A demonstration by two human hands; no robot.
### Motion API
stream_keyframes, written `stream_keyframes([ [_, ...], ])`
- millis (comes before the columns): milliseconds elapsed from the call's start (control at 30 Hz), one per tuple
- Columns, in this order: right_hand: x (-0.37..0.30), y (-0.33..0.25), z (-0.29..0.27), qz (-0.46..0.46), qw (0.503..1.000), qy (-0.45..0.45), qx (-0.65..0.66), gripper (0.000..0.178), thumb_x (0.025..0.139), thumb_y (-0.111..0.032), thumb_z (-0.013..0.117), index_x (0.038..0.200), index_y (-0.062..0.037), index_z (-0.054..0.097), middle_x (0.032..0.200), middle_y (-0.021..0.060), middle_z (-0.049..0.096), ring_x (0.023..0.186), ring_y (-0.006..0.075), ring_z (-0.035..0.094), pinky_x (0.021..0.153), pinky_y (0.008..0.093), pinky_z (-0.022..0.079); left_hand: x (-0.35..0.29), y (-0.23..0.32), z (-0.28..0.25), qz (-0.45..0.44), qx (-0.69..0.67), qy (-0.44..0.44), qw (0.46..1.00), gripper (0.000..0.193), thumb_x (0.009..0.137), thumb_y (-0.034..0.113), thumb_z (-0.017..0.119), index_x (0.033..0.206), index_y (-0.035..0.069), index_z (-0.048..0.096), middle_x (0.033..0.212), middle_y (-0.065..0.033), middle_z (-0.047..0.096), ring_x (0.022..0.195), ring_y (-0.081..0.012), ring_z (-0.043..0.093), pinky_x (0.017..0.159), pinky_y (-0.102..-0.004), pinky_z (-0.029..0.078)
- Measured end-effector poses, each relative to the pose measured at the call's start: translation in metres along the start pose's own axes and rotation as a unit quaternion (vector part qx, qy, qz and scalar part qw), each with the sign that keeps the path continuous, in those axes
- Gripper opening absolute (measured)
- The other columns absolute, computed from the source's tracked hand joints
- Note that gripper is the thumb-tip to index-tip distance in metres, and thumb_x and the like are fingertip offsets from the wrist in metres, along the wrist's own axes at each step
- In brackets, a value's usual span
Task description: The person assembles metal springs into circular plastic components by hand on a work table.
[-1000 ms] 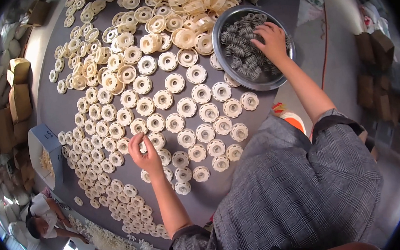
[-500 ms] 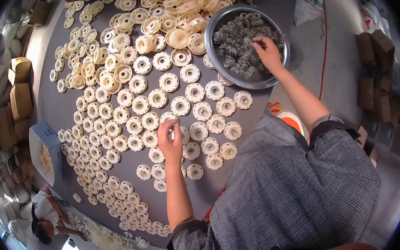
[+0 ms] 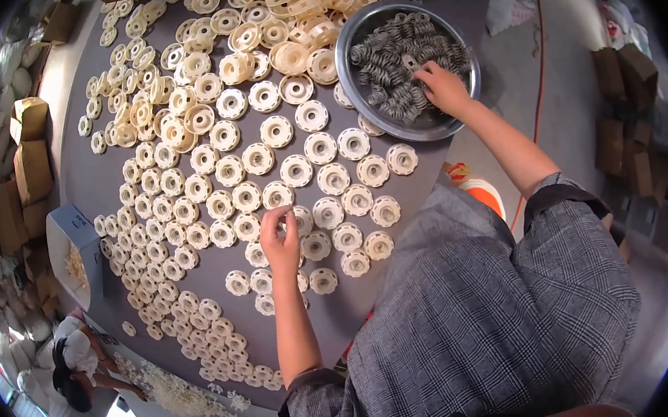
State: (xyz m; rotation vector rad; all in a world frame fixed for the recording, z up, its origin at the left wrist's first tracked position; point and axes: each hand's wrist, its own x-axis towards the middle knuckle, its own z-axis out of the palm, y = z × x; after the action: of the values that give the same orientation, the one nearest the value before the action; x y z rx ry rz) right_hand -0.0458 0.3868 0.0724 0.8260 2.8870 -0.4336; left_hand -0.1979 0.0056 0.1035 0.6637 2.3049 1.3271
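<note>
Cream plastic wheel-shaped discs (image 3: pixel 296 170) with scalloped rims and round centres lie flat in loose rows on the grey table (image 3: pixel 197 280). Over these discs hovers my left hand (image 3: pixel 280 241), its fingers curled and pinched together; what they hold, if anything, is too small to make out. A round steel bowl (image 3: pixel 347 72) at the table's far right holds a heap of grey metal coil springs (image 3: pixel 391 48). Into that heap reaches my right hand (image 3: pixel 444 88), thumb and fingers drawn together against the springs, their tips partly hidden. Coils show inside several of the nearer discs.
More discs (image 3: pixel 284 6) are piled at the table's far edge. At the left edge stands a blue-grey open box (image 3: pixel 84 258). A person (image 3: pixel 81 362) works at another table, lower left. Cardboard boxes (image 3: pixel 32 167) line the left side; an orange-rimmed container (image 3: pixel 485 195) stands beside me.
My right hand has shifted slightly left and closed in on the springs in the bowl. My left hand has moved little, staying pinched over the discs. The view has shifted slightly.
</note>
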Motion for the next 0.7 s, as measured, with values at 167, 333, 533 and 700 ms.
stream_keyframes([
  [167, -0.006, -0.004, 0.002, 0.062, 0.993, 0.058, 0.078, 0.029, 0.071, -0.01, 0.061, 0.099, -0.017, 0.056, 0.103, 0.0038, 0.051, 0.093, 0.0247, 0.054, 0.07, 0.0365, 0.047, -0.006, -0.009, -0.001, 0.005, 0.008, 0.005, 1.0, 0.009, 0.077, 0.001, 0.057, 0.085, 0.003, 0.06, 0.08, -0.0048, 0.056, 0.067, -0.0124, 0.051, 0.054, -0.0229, 0.04],
  [333, -0.013, -0.059, -0.009, -0.075, 0.995, 0.07, -0.006, 0.036, 0.066, -0.011, 0.063, 0.101, -0.0184, 0.058, 0.101, 0.0041, 0.051, 0.09, 0.0232, 0.054, 0.07, 0.0341, 0.047, -0.008, -0.014, 0.003, -0.034, -0.017, -0.004, 0.999, 0.009, 0.077, 0.002, 0.057, 0.086, 0.003, 0.059, 0.079, -0.0046, 0.056, 0.065, -0.0119, 0.05, 0.057, -0.0231, 0.039],
  [533, -0.005, -0.053, 0.021, -0.146, 0.989, -0.023, -0.027, 0.026, 0.07, -0.007, 0.053, 0.095, -0.0146, 0.057, 0.087, 0.0064, 0.049, 0.079, 0.0233, 0.053, 0.065, 0.0358, 0.046, -0.001, -0.006, 0.006, -0.008, -0.029, -0.015, 0.999, 0.01, 0.077, 0.001, 0.056, 0.086, 0.003, 0.059, 0.079, -0.0047, 0.056, 0.066, -0.0118, 0.05, 0.056, -0.0225, 0.039],
  [700, -0.014, -0.048, 0.017, -0.111, 0.988, 0.03, 0.1, 0.027, 0.069, -0.011, 0.062, 0.095, -0.0127, 0.056, 0.088, 0.0049, 0.052, 0.072, 0.0189, 0.054, 0.062, 0.0302, 0.046, -0.007, -0.021, -0.001, -0.045, -0.065, 0.004, 0.997, 0.009, 0.077, 0.001, 0.056, 0.086, 0.002, 0.059, 0.079, -0.0038, 0.056, 0.065, -0.0097, 0.05, 0.056, -0.0207, 0.039],
])
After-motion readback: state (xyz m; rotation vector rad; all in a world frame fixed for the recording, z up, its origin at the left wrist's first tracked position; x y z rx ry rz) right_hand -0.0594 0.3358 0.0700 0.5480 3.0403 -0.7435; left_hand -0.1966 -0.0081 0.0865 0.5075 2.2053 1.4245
